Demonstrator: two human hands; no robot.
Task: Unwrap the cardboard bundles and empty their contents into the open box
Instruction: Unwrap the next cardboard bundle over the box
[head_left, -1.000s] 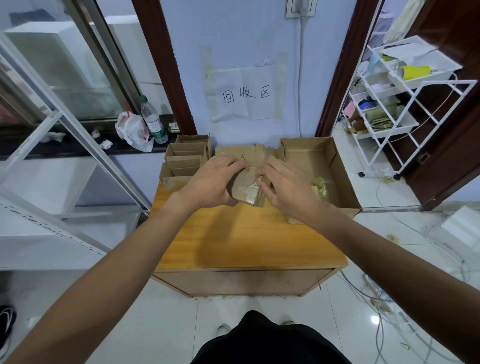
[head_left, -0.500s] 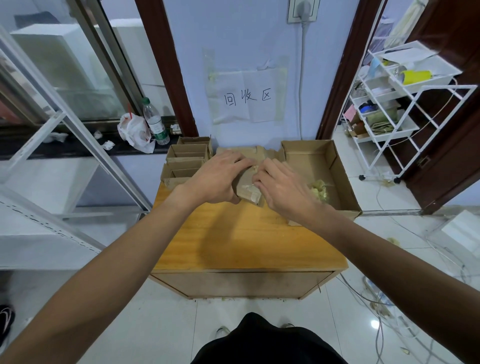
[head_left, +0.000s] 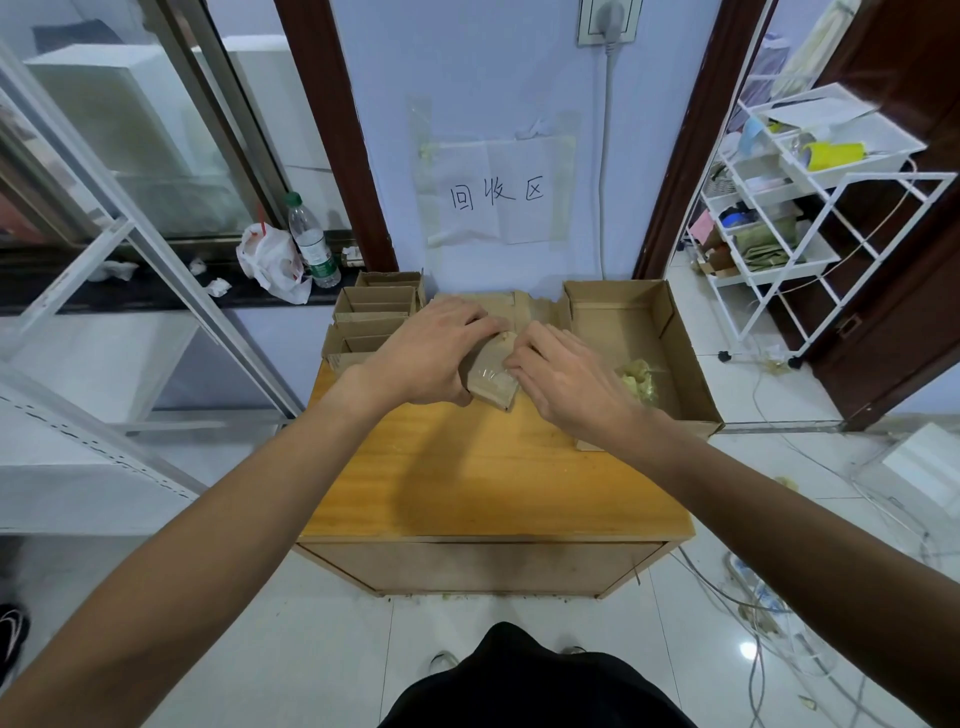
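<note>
From my remote seat I see the cardboard bundle (head_left: 491, 376) held just above the far middle of the table (head_left: 493, 478), tilted with its near lower corner pointing down toward the wood. My left grip (head_left: 426, 358) is clenched around the bundle's left side, fingers curled over its top edge and the thumb tucked under near the bottom. My right grip (head_left: 566, 374) comes in from the other side, its fingertips bent and pinching at the bundle's upper right edge, where a patch of clear tape shines on the brown face. I cannot tell whether the wrap has started to lift. The open box (head_left: 670, 322) sits at the table's far right corner, just beside the right wrist, and a small heap of yellow-green scraps (head_left: 638, 379) lies on its floor near the front. At the far left corner stands a cluster of cardboard compartments (head_left: 371, 317), and a flat torn sheet of cardboard (head_left: 530, 306) lies behind the hands against the wall. A paper sign (head_left: 496, 195) is taped to the wall above. On the dark ledge to the left stand a plastic bottle (head_left: 313, 241) and a white bag (head_left: 270, 262).
</note>
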